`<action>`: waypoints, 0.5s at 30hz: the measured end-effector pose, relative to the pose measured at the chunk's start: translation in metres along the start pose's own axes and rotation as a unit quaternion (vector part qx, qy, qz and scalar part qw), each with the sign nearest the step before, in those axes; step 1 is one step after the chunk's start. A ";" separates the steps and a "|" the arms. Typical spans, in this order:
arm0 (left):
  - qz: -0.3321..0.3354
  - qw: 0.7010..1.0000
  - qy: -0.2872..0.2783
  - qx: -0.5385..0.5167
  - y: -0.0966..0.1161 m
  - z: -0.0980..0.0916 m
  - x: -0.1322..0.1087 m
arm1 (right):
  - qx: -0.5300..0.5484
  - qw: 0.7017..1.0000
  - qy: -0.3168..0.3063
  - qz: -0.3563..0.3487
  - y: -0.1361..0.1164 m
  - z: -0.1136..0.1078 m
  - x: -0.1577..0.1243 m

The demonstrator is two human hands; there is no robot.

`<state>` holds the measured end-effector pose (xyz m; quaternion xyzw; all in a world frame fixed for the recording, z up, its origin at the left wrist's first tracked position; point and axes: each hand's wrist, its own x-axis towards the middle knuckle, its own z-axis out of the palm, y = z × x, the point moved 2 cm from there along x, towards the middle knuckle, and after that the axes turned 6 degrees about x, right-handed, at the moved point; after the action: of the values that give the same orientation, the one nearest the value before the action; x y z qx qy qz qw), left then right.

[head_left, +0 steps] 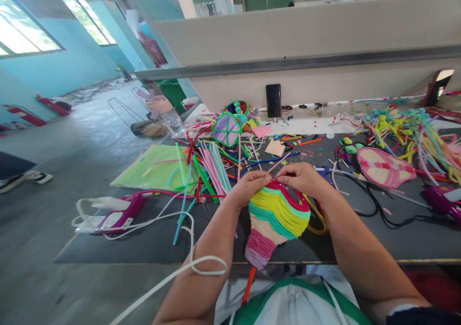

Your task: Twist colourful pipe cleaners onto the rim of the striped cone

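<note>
A striped pipe-cleaner piece (279,215) in crimson, yellow, teal, cream, pink and lilac hangs over the near edge of the table. My left hand (253,185) pinches its crimson upper edge with thumb and forefinger. Close beside it, my right hand (298,175) has its fingers closed at the same edge, where a crimson pipe cleaner (299,201) curves around an open gap. The exact spot between the fingertips is hidden. An orange strip (248,285) pokes out below the narrow lilac end.
Loose pastel pipe cleaners (215,166) lie left of my hands. A phone (273,101) leans against the back panel. White cable (169,215) crosses my left forearm from a purple glue gun or charger-like device (124,213). A pink oval craft (386,166) and tangled pipe cleaners (399,128) sit right.
</note>
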<state>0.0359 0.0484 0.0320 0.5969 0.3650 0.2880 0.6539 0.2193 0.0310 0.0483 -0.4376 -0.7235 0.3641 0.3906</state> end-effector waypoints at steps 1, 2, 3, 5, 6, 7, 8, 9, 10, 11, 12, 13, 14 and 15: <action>-0.005 1.000 -0.001 -0.012 0.000 0.001 0.000 | 0.006 1.000 -0.004 0.000 0.001 0.000 0.000; -0.010 1.000 0.002 -0.022 0.000 0.002 -0.001 | 0.012 1.000 -0.009 0.001 0.003 0.000 0.001; -0.015 0.999 0.010 -0.032 0.000 0.003 -0.001 | 0.020 1.000 -0.013 0.004 0.004 0.000 0.001; -0.025 0.998 0.035 -0.051 0.000 0.003 0.000 | 0.036 0.999 -0.009 0.013 0.006 0.000 0.002; -0.028 0.997 0.046 -0.059 0.001 0.003 0.000 | 0.043 0.999 -0.005 0.019 0.006 0.001 0.002; -0.029 0.996 0.053 -0.065 0.000 0.003 0.001 | 0.049 0.998 -0.002 0.026 0.006 0.001 0.002; -0.029 0.996 0.052 -0.070 0.000 0.002 0.001 | 0.055 0.998 0.001 0.033 0.006 0.001 0.002; -0.030 0.996 0.042 -0.076 0.000 0.001 0.001 | 0.059 0.998 0.001 0.037 0.005 0.002 0.002; -0.033 0.996 0.025 -0.083 -0.001 0.001 0.001 | 0.063 0.997 0.000 0.038 0.004 0.002 0.002; -0.036 0.995 0.009 -0.091 -0.002 0.000 0.001 | 0.066 0.997 -0.002 0.039 0.002 0.002 0.001; -0.037 0.995 -0.004 -0.097 -0.003 -0.001 0.001 | 0.069 0.997 -0.004 0.038 0.001 0.002 0.001; -0.037 0.994 -0.016 -0.099 -0.004 -0.002 0.000 | 0.074 0.997 -0.007 0.038 0.000 0.002 0.001; -0.037 0.994 -0.027 -0.095 -0.005 -0.003 -0.001 | 0.079 0.996 -0.010 0.038 -0.001 0.002 0.001; -0.037 0.995 -0.035 -0.087 -0.005 -0.004 -0.001 | 0.085 0.996 -0.012 0.040 -0.001 0.002 0.001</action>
<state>0.0319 0.0489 0.0269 0.5335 0.3369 0.2731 0.7262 0.2171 0.0317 0.0484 -0.4268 -0.6768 0.4445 0.4027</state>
